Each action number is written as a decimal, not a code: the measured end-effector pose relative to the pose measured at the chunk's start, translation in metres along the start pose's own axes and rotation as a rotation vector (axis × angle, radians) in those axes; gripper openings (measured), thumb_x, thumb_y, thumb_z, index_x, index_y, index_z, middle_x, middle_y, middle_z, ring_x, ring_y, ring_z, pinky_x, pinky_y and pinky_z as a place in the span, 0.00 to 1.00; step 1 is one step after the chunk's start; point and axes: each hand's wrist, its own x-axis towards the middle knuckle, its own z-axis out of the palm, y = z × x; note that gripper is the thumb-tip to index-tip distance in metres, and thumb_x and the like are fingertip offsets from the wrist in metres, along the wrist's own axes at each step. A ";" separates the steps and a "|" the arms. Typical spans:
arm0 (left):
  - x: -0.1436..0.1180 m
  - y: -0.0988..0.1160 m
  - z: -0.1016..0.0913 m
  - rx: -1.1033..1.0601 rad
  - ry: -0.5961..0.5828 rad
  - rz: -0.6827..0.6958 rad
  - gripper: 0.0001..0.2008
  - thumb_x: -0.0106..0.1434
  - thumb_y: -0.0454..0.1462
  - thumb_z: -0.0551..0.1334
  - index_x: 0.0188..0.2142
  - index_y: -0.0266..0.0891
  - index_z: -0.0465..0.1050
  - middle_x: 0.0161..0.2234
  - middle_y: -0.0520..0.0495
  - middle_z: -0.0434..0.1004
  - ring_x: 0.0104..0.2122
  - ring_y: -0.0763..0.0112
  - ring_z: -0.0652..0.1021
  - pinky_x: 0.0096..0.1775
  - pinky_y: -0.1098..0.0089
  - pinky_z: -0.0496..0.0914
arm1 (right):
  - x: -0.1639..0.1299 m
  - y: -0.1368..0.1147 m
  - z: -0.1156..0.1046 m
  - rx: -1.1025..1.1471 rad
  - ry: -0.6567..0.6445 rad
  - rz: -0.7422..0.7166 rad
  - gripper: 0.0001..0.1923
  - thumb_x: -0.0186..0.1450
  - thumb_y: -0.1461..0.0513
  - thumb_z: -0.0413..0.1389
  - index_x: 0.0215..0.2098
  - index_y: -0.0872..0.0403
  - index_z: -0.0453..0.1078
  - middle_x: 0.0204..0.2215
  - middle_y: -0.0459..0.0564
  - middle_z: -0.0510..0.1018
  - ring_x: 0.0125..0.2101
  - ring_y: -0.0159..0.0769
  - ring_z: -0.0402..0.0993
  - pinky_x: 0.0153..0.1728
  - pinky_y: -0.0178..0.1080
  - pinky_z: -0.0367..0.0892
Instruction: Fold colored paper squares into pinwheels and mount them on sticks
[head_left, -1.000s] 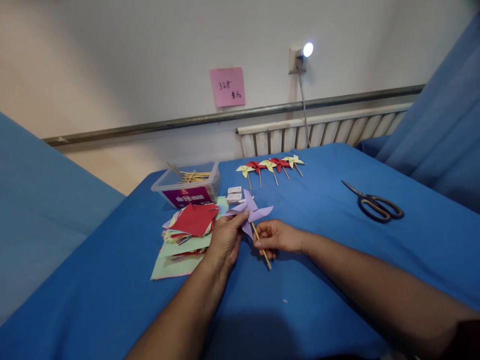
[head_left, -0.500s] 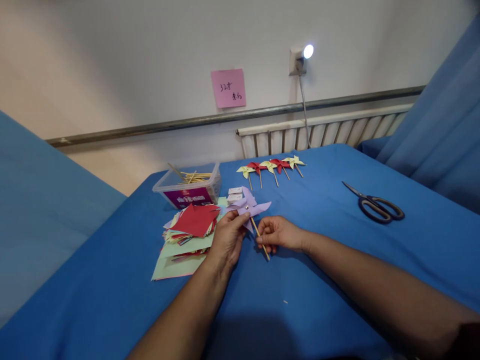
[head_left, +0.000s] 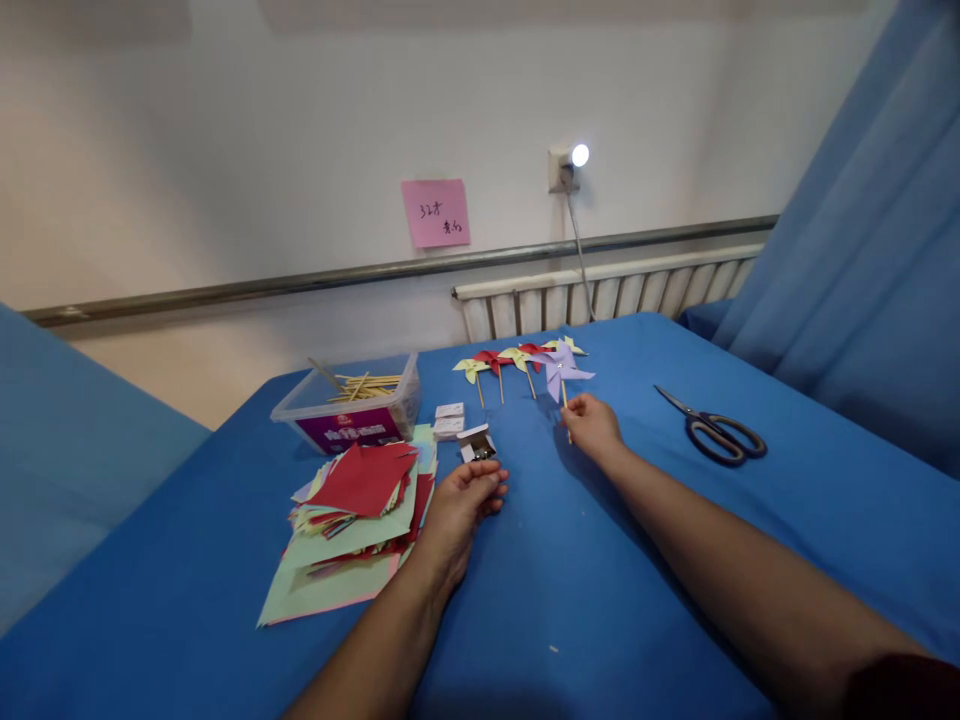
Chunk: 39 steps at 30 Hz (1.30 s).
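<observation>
My right hand (head_left: 594, 426) pinches the wooden stick of a purple paper pinwheel (head_left: 562, 372). The pinwheel stands upright, its blades in front of the right end of a row of yellow and red pinwheels (head_left: 514, 358). My left hand (head_left: 463, 500) is over the blue cloth with its fingers loosely bent and slightly apart, and I see nothing in it. Just beyond its fingertips sits a small open box (head_left: 478, 443) with dark metallic bits inside. To the left of that hand lies a stack of coloured paper sheets (head_left: 360, 482), a red one on top.
A clear plastic tub (head_left: 345, 415) of wooden sticks stands behind the paper. Small white boxes (head_left: 449, 421) sit beside it. Black-handled scissors (head_left: 712, 430) lie at the right. A wall with a rail (head_left: 337, 278) and a radiator (head_left: 615, 290) borders the far side.
My right hand has carried the purple pinwheel away, toward the row. My left hand has let go of it, and the small open box now shows. The view has shifted.
</observation>
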 end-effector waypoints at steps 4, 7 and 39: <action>0.001 0.001 -0.002 0.036 -0.030 -0.012 0.12 0.53 0.34 0.68 0.37 0.34 0.74 0.36 0.42 0.80 0.28 0.74 0.76 0.31 0.73 0.69 | 0.041 0.012 -0.026 -0.188 0.126 0.052 0.08 0.61 0.60 0.54 0.33 0.53 0.75 0.33 0.52 0.81 0.36 0.39 0.77 0.34 0.35 0.66; 0.000 0.001 -0.001 0.083 -0.063 -0.011 0.12 0.52 0.35 0.68 0.37 0.35 0.73 0.35 0.43 0.80 0.28 0.74 0.76 0.31 0.72 0.68 | 0.068 0.019 -0.040 -0.295 0.174 0.123 0.11 0.62 0.59 0.54 0.35 0.53 0.77 0.36 0.55 0.82 0.39 0.44 0.77 0.38 0.38 0.67; 0.002 -0.002 0.000 0.217 -0.111 -0.010 0.12 0.50 0.38 0.69 0.34 0.36 0.73 0.31 0.44 0.79 0.27 0.72 0.75 0.31 0.71 0.67 | 0.101 0.008 -0.043 -0.338 0.230 0.150 0.15 0.66 0.60 0.49 0.43 0.60 0.74 0.41 0.66 0.78 0.45 0.51 0.75 0.44 0.45 0.67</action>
